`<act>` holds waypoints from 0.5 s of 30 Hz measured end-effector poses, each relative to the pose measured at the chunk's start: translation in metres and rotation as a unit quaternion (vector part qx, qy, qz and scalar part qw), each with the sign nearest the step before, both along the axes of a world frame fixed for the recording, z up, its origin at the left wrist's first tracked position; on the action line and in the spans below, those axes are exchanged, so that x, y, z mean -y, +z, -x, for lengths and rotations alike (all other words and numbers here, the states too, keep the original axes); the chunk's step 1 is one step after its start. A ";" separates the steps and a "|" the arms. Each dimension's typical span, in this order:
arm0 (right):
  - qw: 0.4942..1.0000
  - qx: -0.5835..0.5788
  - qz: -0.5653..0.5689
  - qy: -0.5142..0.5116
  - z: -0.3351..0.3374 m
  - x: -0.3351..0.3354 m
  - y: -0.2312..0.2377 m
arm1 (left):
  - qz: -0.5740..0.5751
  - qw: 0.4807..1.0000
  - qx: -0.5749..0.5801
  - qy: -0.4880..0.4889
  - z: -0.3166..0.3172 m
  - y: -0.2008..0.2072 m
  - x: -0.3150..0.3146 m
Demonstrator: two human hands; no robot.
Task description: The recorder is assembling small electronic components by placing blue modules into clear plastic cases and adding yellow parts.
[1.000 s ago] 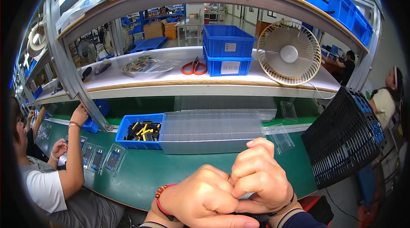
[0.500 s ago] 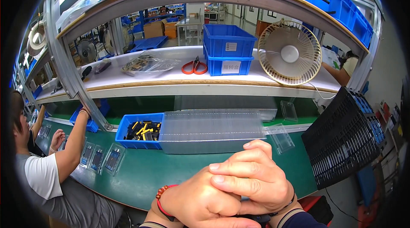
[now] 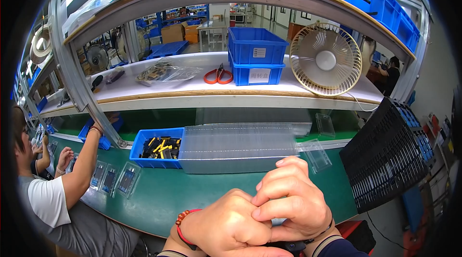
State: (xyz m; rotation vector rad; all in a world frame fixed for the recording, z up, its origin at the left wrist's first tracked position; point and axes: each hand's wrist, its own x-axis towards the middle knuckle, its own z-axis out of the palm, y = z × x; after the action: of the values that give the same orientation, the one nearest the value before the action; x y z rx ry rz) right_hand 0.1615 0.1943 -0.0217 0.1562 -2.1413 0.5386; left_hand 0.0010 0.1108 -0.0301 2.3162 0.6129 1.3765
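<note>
My left hand [image 3: 231, 222], with a red cord and beaded bracelet at its wrist, is folded into my right hand [image 3: 294, 204] close in front of me, above the near edge of the green bench. The right fingers curl over, with their tips against the left hand's thumb side and back. My left fingers bend inward and are mostly hidden; whether anything lies between the palms does not show. Beyond my hands stands a long row of stacked clear plastic trays [image 3: 236, 148]. Touching its left end is a blue bin [image 3: 156, 162] of small black and yellow parts.
Several clear trays with dark devices [image 3: 128, 180] lie at left, beside a co-worker's arm [image 3: 82, 163]. At right stands a black slotted rack [image 3: 385, 156]. The shelf carries red-handled cutters [image 3: 219, 78], stacked blue bins [image 3: 257, 47] and a fan [image 3: 326, 59].
My right fingers have drawn back to the right and curled more, uncovering more of the left hand's back. An arm at the shelf's right end has gone from view.
</note>
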 end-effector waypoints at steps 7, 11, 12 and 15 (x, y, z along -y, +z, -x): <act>0.999 -0.015 -0.015 0.035 0.001 -0.001 -0.001 | -0.018 1.000 0.007 -0.011 0.001 -0.004 -0.002; 0.999 -0.016 -0.022 0.042 0.001 -0.001 -0.002 | -0.015 1.000 0.012 -0.015 0.001 -0.004 -0.002; 0.999 -0.017 -0.023 0.039 0.001 -0.001 -0.002 | -0.015 1.000 0.013 -0.015 0.001 -0.004 -0.002; 0.999 -0.019 -0.022 0.040 0.001 -0.002 -0.002 | -0.008 1.000 0.008 -0.009 0.001 -0.004 -0.001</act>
State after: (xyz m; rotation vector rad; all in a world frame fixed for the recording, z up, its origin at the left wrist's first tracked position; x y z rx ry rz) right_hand 0.1604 0.1958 -0.0234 0.2743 -2.1184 0.5309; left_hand 0.0001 0.1118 -0.0341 2.3152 0.5773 1.3967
